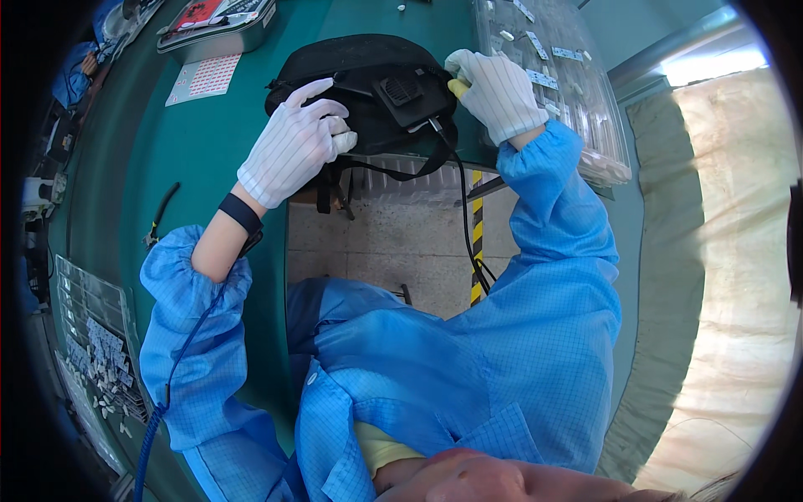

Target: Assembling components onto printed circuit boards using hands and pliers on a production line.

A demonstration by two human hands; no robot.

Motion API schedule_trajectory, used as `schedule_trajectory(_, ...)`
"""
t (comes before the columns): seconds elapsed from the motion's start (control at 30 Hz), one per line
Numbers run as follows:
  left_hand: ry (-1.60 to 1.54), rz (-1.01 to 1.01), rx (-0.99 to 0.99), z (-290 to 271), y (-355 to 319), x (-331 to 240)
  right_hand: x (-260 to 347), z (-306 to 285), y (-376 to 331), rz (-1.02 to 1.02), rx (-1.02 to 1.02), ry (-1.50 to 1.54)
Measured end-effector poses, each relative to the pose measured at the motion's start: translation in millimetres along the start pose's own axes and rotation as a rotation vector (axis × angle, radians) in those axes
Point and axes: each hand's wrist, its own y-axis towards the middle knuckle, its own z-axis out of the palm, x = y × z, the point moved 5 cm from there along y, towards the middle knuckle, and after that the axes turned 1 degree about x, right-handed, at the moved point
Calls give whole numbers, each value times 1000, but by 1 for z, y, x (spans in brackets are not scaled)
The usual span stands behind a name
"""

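Observation:
A black fabric bag (360, 52) lies at the near edge of the green work table. On top of it rests a flat black device (411, 99) with a round grille and a plugged-in cable. My left hand (297, 142), in a white striped glove, lies over the bag's left side beside the device. Its index finger points out and the others are bent apart. My right hand (498, 96), gloved alike, is at the bag's right corner with fingers curled together. A yellow fingertip shows there; whatever it pinches is hidden.
Stacked clear trays (585, 109) with small white parts stand at the right. Far left are a metal tin (238, 38) and a label sheet (205, 79). Pliers (163, 213) lie left. The black cable (464, 209) drops past the table edge; a blue coiled cord (149, 439) runs to my left wrist.

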Motion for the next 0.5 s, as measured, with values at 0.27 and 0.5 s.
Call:
schedule_trajectory(0.27,14,-35,-22,5,-1,6,22,1,-3,-57,18,4)
schedule_trajectory(0.5,-8,-58,-18,5,-1,7,24,-6,-6,-69,-53,83)
